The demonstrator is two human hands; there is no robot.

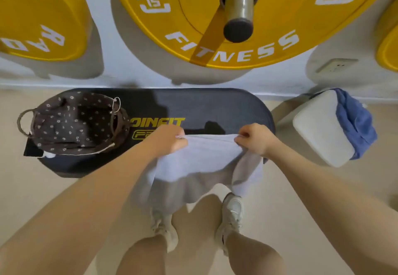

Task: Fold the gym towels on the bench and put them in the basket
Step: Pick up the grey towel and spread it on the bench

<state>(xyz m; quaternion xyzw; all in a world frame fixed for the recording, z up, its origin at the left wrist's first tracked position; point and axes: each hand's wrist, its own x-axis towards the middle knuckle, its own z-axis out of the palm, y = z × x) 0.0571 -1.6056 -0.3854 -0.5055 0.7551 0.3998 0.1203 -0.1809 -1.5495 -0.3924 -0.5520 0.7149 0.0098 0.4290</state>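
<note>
A pale lilac-grey towel [200,162] hangs in front of me, stretched between both hands over the near edge of the black bench [215,106]. My left hand [170,141] pinches its upper left corner and my right hand [256,140] pinches its upper right corner. The towel's lower part droops toward my shoes. At the bench's left end stands a basket [71,123] with a brown flowered lining and a wire handle; nothing shows inside it. A blue towel [355,121] lies bunched against a white box to the right.
Large yellow weight plates [193,16] with a steel bar sleeve [239,9] hang on the wall just above the bench. The white box [318,128] sits on the floor right of the bench. My legs and white shoes [231,214] stand on beige floor.
</note>
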